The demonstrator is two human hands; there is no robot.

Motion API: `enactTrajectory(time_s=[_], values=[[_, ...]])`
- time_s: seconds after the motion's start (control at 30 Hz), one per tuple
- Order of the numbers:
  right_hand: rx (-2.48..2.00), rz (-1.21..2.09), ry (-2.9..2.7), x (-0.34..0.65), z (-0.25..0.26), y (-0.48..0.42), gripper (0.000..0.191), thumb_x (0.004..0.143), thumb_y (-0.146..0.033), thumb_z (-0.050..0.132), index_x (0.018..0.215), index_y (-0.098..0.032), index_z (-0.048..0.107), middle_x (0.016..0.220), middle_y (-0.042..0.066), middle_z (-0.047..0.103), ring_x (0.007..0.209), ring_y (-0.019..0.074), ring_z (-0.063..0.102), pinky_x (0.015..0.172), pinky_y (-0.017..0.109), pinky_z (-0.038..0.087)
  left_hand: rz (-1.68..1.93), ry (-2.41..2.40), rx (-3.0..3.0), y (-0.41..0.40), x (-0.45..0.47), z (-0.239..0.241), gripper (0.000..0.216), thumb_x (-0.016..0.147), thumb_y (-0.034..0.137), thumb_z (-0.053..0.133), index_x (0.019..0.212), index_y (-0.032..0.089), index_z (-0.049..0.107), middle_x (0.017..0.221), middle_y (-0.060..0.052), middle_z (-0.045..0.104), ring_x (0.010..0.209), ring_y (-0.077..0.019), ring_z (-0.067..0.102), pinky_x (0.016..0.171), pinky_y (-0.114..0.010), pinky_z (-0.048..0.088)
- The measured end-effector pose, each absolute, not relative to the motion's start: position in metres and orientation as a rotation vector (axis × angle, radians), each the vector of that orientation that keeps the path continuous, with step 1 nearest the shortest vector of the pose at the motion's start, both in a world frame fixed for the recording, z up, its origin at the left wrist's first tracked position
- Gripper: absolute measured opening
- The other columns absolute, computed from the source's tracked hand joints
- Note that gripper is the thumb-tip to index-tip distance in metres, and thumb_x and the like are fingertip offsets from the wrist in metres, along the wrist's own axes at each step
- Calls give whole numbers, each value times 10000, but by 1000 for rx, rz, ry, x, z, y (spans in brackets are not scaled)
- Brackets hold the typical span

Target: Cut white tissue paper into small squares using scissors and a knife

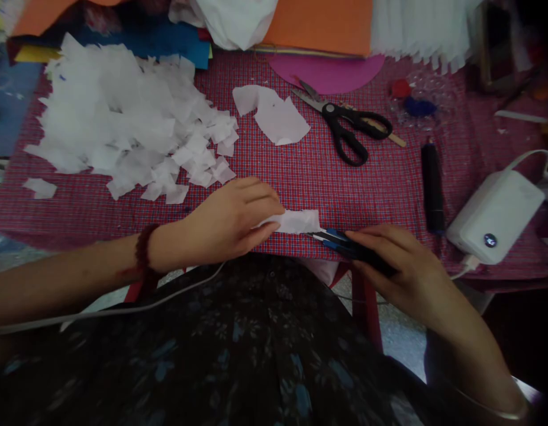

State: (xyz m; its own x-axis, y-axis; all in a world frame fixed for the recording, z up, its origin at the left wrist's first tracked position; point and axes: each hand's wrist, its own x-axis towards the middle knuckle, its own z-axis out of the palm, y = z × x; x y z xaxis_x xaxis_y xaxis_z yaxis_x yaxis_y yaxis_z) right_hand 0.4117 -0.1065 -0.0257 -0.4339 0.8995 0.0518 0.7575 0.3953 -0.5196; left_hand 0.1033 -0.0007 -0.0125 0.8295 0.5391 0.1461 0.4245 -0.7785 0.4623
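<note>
My left hand (238,219) pinches a white paper strip (300,221) near the front edge of the table, with the strip's free end pointing right. My right hand (402,272) grips a pair of blue and black scissors (340,242), fingers wrapped round the handles. The blades lie at the lower right corner of the strip; whether they touch it I cannot tell. Left of my hands spreads a large heap of cut white paper pieces (123,112). A bigger curved white paper scrap (278,115) lies beyond my hands.
Black-handled scissors (345,121) rest open-bladed behind my right hand. A black marker-like stick (432,186) and a white power bank (496,216) lie to the right. Orange sheets (322,26) and a pink disc (331,71) are at the back. A cable (167,305) crosses my left forearm.
</note>
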Motion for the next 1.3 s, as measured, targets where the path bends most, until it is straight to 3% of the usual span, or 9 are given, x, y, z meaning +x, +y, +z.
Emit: enactTrajectory(time_s=[0.1, 0.17, 0.33, 0.53, 0.67, 0.8, 0.97, 1.13, 1.3], values=[[-1418, 612, -2345, 406, -25, -103, 415, 952, -175, 595, 1360, -252, 582, 1160, 107, 650, 1044, 282, 655, 887, 458, 574, 215, 822, 2695, -26, 86, -22, 429, 977, 306, 539, 1375, 144, 539, 1435, -159, 579, 1313, -303, 539, 1109, -486, 411], [-1407, 585, -2366, 404, -25, -101, 410, 951, -168, 602, 1355, -232, 580, 1164, 115, 645, 1052, 280, 648, 901, 459, 572, 129, 894, 2725, -37, 79, -32, 550, 976, 348, 553, 1473, 139, 443, 1548, -176, 463, 1427, -322, 431, 1194, -529, 303], [-1420, 538, -2394, 402, -23, -100, 394, 954, -169, 601, 1346, -198, 574, 1170, 129, 644, 1043, 273, 643, 906, 458, 569, 129, 964, 2801, -48, 74, -51, 681, 982, 457, 526, 1534, 97, 354, 1603, -212, 363, 1495, -345, 323, 1228, -544, 224], [-1465, 466, -2426, 405, -18, -102, 395, 948, -173, 601, 1342, -200, 576, 1159, 125, 642, 1045, 282, 639, 881, 455, 573, 128, 955, 2835, -53, 75, -54, 590, 950, 445, 596, 1489, 254, 450, 1613, -165, 362, 1482, -367, 345, 1201, -583, 255], [-1466, 496, -2432, 405, -16, -102, 386, 961, -182, 588, 1346, -200, 572, 1164, 122, 640, 1039, 271, 641, 884, 443, 573, 257, 1013, 2708, -44, 72, -42, 525, 979, 383, 546, 1462, 191, 467, 1525, -168, 480, 1386, -331, 467, 1142, -531, 372], [-1487, 496, -2413, 407, -18, -102, 396, 952, -183, 599, 1346, -221, 576, 1170, 117, 638, 1059, 280, 636, 901, 460, 566, 284, 1132, 2519, -24, 65, -21, 365, 953, 346, 560, 1273, 172, 590, 1227, -132, 648, 1172, -286, 598, 995, -445, 492], [-1488, 530, -2356, 407, -23, -100, 412, 943, -193, 614, 1351, -237, 582, 1153, 111, 635, 1042, 281, 638, 897, 474, 558, 216, 1171, 2433, -14, 59, -12, 274, 897, 349, 594, 1108, 176, 624, 1067, -99, 649, 1035, -275, 616, 897, -417, 493], [-1408, 570, -2379, 405, -27, -94, 411, 948, -177, 611, 1354, -227, 572, 1156, 108, 633, 1044, 267, 632, 899, 459, 556, 214, 1332, 2322, -10, 58, -24, 138, 825, 296, 613, 900, 181, 609, 804, -35, 600, 737, -204, 561, 690, -343, 450], [-1380, 571, -2416, 406, -33, -92, 398, 947, -183, 618, 1343, -205, 578, 1149, 117, 635, 1037, 274, 632, 891, 475, 557, 229, 1236, 2323, -4, 59, -29, 72, 817, 252, 596, 810, 182, 579, 859, -39, 583, 796, -190, 554, 733, -329, 443]])
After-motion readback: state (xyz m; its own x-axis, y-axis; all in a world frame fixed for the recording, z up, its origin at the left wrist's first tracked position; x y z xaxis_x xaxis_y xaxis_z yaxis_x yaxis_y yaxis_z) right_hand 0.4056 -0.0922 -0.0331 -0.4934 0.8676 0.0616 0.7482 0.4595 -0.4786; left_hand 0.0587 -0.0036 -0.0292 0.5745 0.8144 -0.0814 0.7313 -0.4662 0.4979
